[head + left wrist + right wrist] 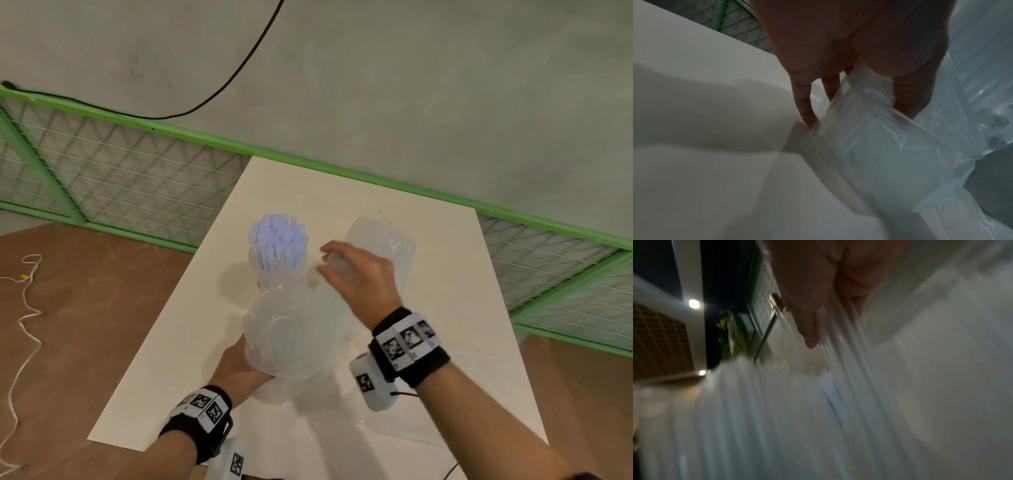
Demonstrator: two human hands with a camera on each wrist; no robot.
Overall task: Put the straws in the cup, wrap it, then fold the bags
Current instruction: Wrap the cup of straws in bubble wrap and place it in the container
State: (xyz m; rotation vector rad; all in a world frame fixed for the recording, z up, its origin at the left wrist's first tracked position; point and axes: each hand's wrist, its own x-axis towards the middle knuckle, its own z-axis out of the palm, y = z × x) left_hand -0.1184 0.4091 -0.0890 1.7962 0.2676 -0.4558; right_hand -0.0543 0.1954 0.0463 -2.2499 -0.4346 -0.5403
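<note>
A bundle of pale blue straws (277, 240) stands in a clear cup (284, 339) covered by crinkled clear plastic wrap (274, 291); it leans away from me over the white table (178, 359). My left hand (239, 366) grips the cup's base from below left. In the left wrist view, the left hand (857, 110) has its fingers (805, 112) and thumb curled round the wrapped cup (879, 146). My right hand (323, 260) hovers right of the straws and pinches a piece of clear plastic (339, 267). The right wrist view is blurred; there the right hand (830, 327) pinches stretched plastic (840, 353).
A flat clear plastic bag (387, 240) lies on the table behind my right hand. A green mesh fence (120, 171) runs past the table's far edge. The brown floor at the left carries a white cord (24, 308). A black cable (219, 92) hangs on the grey wall.
</note>
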